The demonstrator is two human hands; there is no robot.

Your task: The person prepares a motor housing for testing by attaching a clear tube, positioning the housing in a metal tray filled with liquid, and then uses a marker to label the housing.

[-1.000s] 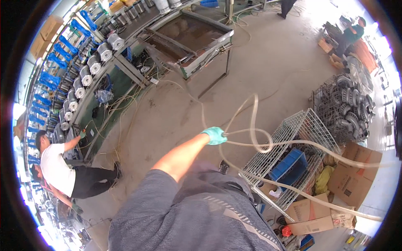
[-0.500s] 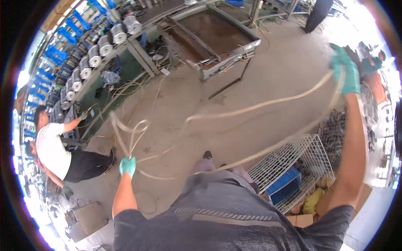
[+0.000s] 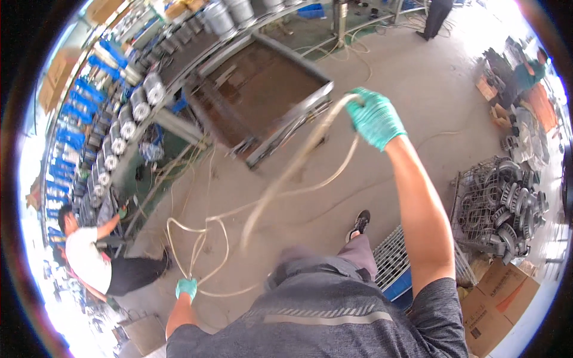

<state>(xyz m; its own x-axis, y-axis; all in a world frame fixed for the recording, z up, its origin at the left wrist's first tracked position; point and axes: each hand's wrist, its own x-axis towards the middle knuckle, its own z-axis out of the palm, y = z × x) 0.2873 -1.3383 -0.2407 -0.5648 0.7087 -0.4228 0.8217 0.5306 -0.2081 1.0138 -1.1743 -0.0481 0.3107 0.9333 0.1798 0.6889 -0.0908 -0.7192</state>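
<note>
Translucent hose looped between two gloved hands

The left hand (image 3: 186,289), in a green glove, is closed around the bottom of several loops of translucent hose (image 3: 287,174). The right hand (image 3: 376,119), gloved alike and raised farther forward, curls its fingers over a bend of it. The hose spans the gap between them above the floor (image 3: 418,185); in view, its upper bend lies just beside the right corner of the rusty shallow tray (image 3: 280,83).

To handle it well, I would keep the left grip firm at the neck of the loops, lay each turn the same way and of like size, let twists roll out through the right fingers, and keep slack off the tray's corner and the shoe (image 3: 360,222).

Counted: two gloved hands; at least two loops above the left one, though crossings and blur hide the exact number; one tray; one wire crate (image 3: 468,209) of metal parts; one white wire rack (image 3: 391,253) beside the right forearm. Whether the hose is one length, I cannot tell.
</note>
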